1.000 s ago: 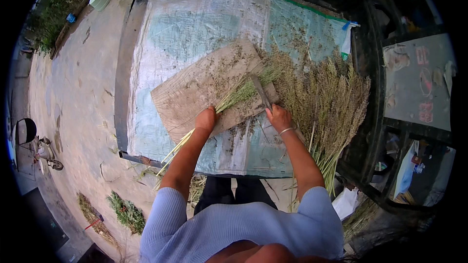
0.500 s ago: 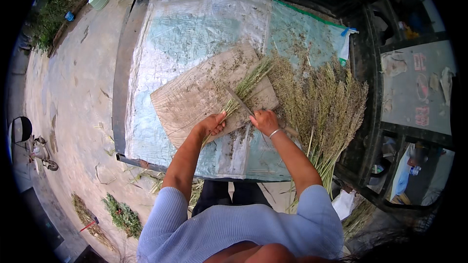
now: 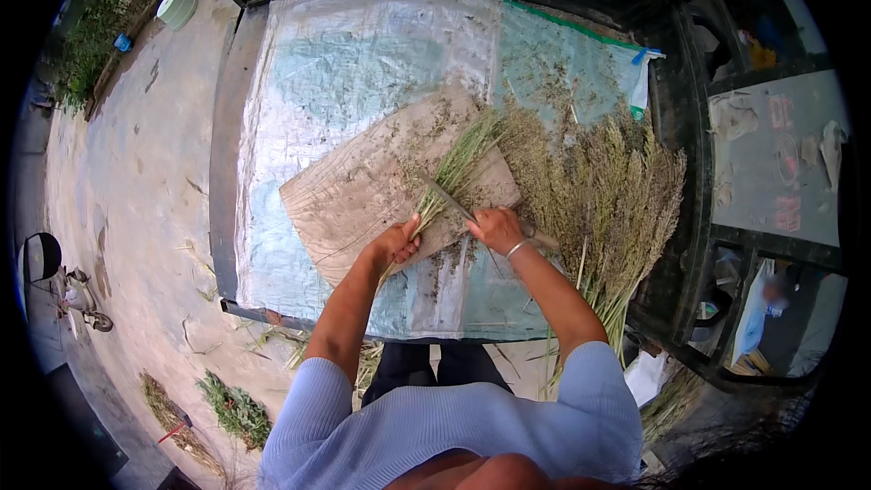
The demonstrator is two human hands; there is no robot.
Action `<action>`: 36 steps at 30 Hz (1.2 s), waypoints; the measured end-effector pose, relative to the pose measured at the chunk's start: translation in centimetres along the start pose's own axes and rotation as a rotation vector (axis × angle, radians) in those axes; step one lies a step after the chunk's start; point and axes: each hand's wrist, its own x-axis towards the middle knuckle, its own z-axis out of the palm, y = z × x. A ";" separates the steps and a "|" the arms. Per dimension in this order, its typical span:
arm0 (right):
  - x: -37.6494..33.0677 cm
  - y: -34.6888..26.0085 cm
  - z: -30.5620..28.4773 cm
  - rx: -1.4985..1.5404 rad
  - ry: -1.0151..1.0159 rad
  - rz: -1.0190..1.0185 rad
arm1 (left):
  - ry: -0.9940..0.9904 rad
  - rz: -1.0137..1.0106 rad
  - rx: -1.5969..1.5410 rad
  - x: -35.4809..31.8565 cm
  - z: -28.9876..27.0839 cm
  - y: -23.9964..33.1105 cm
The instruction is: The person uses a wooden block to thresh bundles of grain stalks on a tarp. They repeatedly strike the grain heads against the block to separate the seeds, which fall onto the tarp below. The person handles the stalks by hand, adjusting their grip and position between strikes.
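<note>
A wooden board (image 3: 340, 186) lies aslant on a pale sheet, strewn with small loose seed bits. My left hand (image 3: 397, 241) is closed round the lower stems of a bunch of green seed-headed stalks (image 3: 458, 159), whose heads point away to the upper right. Gripped in my right hand (image 3: 498, 230) is a knife (image 3: 446, 197) with a narrow dark blade. That blade slants up to the left across the stalks, a little beyond my left hand. A wooden piece, perhaps its handle, shows to the right of my right hand.
To the right, a large heap of brownish seed-headed stalks (image 3: 617, 200) overhangs the near edge. The woven plastic sheet (image 3: 354, 63) covers a flat bed with dark metal sides (image 3: 676, 127). Green plants (image 3: 234, 410) and dry stalks lie on the floor at left; a scooter (image 3: 83, 299) stands farther off.
The bunch's heads have swung slightly to the left, and my left hand has shifted a little nearer and right. My right hand keeps the knife across the stalks.
</note>
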 end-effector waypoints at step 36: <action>-9.6 -7.2 2.9 0.328 0.471 0.850 | 0.111 0.371 -0.226 -0.3 0.1 0.0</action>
